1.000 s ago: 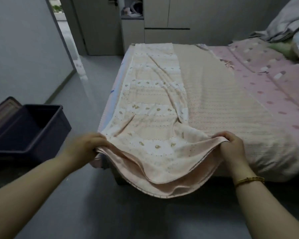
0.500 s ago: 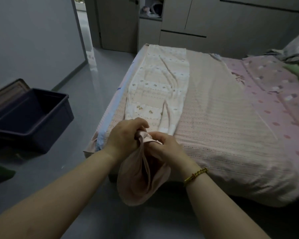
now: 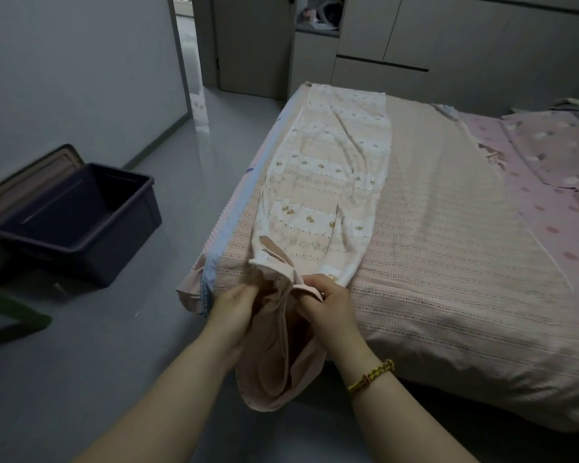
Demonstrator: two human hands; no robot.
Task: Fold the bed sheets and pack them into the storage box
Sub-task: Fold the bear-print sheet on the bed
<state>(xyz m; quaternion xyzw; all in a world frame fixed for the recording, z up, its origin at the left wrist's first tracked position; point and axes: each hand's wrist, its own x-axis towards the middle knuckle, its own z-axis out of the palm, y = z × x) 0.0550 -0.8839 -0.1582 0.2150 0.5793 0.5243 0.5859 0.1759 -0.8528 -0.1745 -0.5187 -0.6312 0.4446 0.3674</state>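
A peach and white patterned bed sheet (image 3: 331,182) lies folded into a long narrow strip along the left side of the bed (image 3: 448,262). Its near end hangs in a loop over the bed's front corner. My left hand (image 3: 236,309) grips the left side of that near end. My right hand (image 3: 328,304) pinches the sheet's edge just beside it, a gold bracelet on the wrist. The dark open storage box (image 3: 81,215) stands on the floor to the left of the bed, with nothing visible inside.
The box's lid (image 3: 30,182) leans behind it against the wall. A green object (image 3: 10,312) sits at the far left on the floor. A pink dotted cover (image 3: 555,182) lies on the bed's right side. Cabinets and a door stand beyond the bed.
My two hands, spread wide on the sheet's corners a second ago, have come together, folding the sheet to a narrow strip. Since half a second ago they shifted only slightly.
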